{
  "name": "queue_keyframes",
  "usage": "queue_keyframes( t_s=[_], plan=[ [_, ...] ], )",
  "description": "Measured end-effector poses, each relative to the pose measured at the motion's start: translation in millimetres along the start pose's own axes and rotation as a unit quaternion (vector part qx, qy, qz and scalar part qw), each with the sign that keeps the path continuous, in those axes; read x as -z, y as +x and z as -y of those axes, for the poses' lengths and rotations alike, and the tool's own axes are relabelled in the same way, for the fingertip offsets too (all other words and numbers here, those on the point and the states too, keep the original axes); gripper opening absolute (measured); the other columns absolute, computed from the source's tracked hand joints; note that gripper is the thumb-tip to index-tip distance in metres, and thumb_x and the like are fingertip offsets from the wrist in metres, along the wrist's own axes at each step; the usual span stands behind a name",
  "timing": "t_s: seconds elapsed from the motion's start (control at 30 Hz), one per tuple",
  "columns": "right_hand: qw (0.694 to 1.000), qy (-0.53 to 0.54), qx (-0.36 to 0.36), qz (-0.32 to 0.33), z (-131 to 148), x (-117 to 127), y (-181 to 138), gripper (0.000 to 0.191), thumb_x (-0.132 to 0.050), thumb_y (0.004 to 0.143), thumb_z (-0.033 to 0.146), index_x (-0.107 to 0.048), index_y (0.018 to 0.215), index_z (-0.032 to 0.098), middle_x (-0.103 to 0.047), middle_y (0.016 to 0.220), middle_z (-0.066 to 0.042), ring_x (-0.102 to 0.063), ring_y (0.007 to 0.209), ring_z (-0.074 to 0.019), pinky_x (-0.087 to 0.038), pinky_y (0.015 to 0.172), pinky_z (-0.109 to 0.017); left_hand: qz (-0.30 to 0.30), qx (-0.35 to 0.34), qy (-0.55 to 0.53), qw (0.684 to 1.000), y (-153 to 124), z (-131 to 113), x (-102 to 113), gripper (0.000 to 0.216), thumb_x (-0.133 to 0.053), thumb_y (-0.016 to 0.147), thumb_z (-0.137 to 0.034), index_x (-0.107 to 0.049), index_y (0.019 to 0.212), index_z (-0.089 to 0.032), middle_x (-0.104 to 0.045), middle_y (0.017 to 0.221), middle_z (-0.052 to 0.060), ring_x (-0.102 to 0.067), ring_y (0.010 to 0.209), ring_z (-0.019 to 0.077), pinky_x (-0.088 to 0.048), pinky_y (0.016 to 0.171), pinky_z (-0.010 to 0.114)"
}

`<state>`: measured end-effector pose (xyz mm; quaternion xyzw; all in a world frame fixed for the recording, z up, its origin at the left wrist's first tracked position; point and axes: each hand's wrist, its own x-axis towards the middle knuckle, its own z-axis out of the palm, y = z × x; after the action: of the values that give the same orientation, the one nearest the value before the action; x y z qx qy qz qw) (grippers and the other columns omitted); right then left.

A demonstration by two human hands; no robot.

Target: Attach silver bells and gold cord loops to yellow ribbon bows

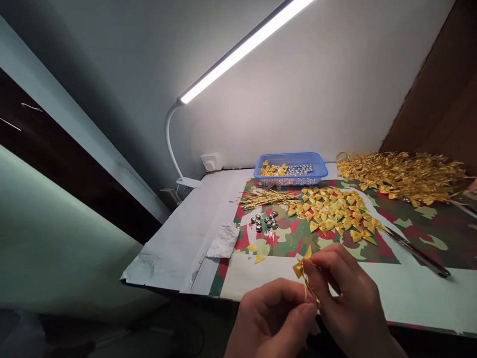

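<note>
Both hands meet at the table's near edge. My right hand (346, 293) pinches a small yellow ribbon bow (299, 267) with a thin gold cord (308, 288) running down from it. Just below, my left hand (276, 318) has its fingers closed on the lower end of that cord. A spread of loose yellow bows (335, 211) lies just beyond the hands on the camouflage-patterned mat (417, 233). Silver bells (265, 221) sit to its left, and a bundle of gold cords (266, 198) lies behind them.
A blue basket (290, 170) holding bows and bells stands at the back. A heap of finished gold bows (402, 175) fills the back right. Scissors (415, 251) lie at the right. A crumpled white scrap (222, 242) lies left, a clamp lamp (238, 52) stands over it.
</note>
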<state>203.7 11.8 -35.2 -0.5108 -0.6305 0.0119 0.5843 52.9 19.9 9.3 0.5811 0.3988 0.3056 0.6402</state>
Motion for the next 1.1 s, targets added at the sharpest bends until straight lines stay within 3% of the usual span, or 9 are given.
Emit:
queue_keyframes(
  t_s=[0.1,0.27,0.33,0.6,0.67,0.8,0.87,0.97,1.1],
  plan=[
    [0.999,-0.023,0.043,-0.014,-4.3,-0.2,-1.1,0.014,-0.052,0.095,0.01,-0.054,0.086,0.02,-0.052,0.073,0.002,-0.052,0.056,-0.0081,-0.043,0.051,-0.017,-0.012,0.085,-0.063,0.994,-0.9,-6.5,1.1,0.025,-0.071,0.084,-0.04,-0.07,0.078,-0.016,-0.057,0.059,-0.001,-0.043,0.051,0.0081,-0.036,0.05,0.019],
    [0.997,-0.035,0.07,0.009,-11.7,-0.6,-3.9,0.015,-0.053,0.094,0.006,-0.054,0.087,0.019,-0.053,0.073,0.001,-0.053,0.057,-0.0096,-0.043,0.055,-0.019,-0.141,-0.095,0.095,0.981,-2.9,-7.9,5.6,0.017,-0.072,0.082,-0.029,-0.069,0.068,-0.02,-0.061,0.105,0.007,-0.056,0.105,0.0227,-0.045,0.085,0.025],
    [0.997,-0.029,0.067,0.025,-11.3,-0.9,-4.2,0.015,-0.052,0.094,0.006,-0.055,0.086,0.018,-0.054,0.074,0.0,-0.052,0.057,-0.0094,-0.043,0.054,-0.02,-0.136,-0.128,0.15,0.971,-3.1,-9.4,6.9,0.016,-0.068,0.086,-0.027,-0.068,0.071,-0.02,-0.06,0.103,0.006,-0.058,0.104,0.0228,-0.045,0.09,0.027],
    [0.997,-0.009,0.054,0.057,-2.6,6.5,3.7,0.016,-0.051,0.093,0.006,-0.054,0.081,0.017,-0.05,0.073,0.001,-0.049,0.057,-0.0077,-0.041,0.052,-0.017,-0.106,-0.156,0.156,0.97,3.7,-17.1,13.0,0.014,-0.063,0.09,-0.022,-0.068,0.077,-0.022,-0.064,0.097,0.004,-0.064,0.091,0.018,-0.054,0.071,0.02],
    [0.997,-0.034,0.064,0.037,-3.8,8.2,5.5,0.016,-0.052,0.093,0.007,-0.054,0.082,0.017,-0.05,0.073,0.001,-0.048,0.056,-0.008,-0.04,0.052,-0.018,-0.103,-0.194,0.24,0.946,3.4,-14.7,15.1,0.014,-0.062,0.09,-0.017,-0.067,0.077,-0.022,-0.064,0.098,0.004,-0.065,0.092,0.0182,-0.054,0.075,0.023],
    [0.991,-0.088,0.104,-0.013,-5.6,6.4,6.2,0.013,-0.056,0.093,0.008,-0.056,0.085,0.018,-0.052,0.071,0.0,-0.048,0.057,-0.0103,-0.036,0.051,-0.022,-0.14,-0.32,0.398,0.848,-2.5,-8.2,14.5,0.02,-0.063,0.082,-0.003,-0.063,0.078,-0.022,-0.059,0.116,0.005,-0.062,0.105,0.0213,-0.049,0.092,0.032],
    [0.988,-0.095,0.123,-0.02,-4.7,4.4,5.7,0.011,-0.056,0.093,0.008,-0.057,0.088,0.018,-0.053,0.07,0.001,-0.048,0.055,-0.0102,-0.036,0.05,-0.022,-0.146,-0.34,0.417,0.83,-5.4,-7.1,12.7,0.022,-0.066,0.078,-0.002,-0.058,0.076,-0.022,-0.059,0.116,0.005,-0.061,0.107,0.0224,-0.05,0.091,0.033],
    [0.986,-0.096,0.132,-0.022,-2.0,3.4,5.1,0.009,-0.056,0.093,0.009,-0.059,0.091,0.017,-0.055,0.07,0.0,-0.048,0.054,-0.0099,-0.036,0.049,-0.022,-0.133,-0.303,0.4,0.855,-5.1,-7.0,10.3,0.026,-0.066,0.077,-0.003,-0.049,0.074,-0.022,-0.062,0.105,0.004,-0.065,0.097,0.0199,-0.053,0.08,0.029],
    [0.988,-0.08,0.129,-0.011,2.6,4.4,2.2,0.01,-0.056,0.094,0.01,-0.057,0.086,0.017,-0.054,0.069,0.0,-0.049,0.052,-0.0098,-0.038,0.048,-0.021,-0.185,-0.286,0.302,0.89,6.6,-2.1,7.5,0.027,-0.059,0.081,-0.004,-0.044,0.07,-0.023,-0.06,0.088,0.0,-0.063,0.073,0.015,-0.054,0.063,0.026]
  ],
)
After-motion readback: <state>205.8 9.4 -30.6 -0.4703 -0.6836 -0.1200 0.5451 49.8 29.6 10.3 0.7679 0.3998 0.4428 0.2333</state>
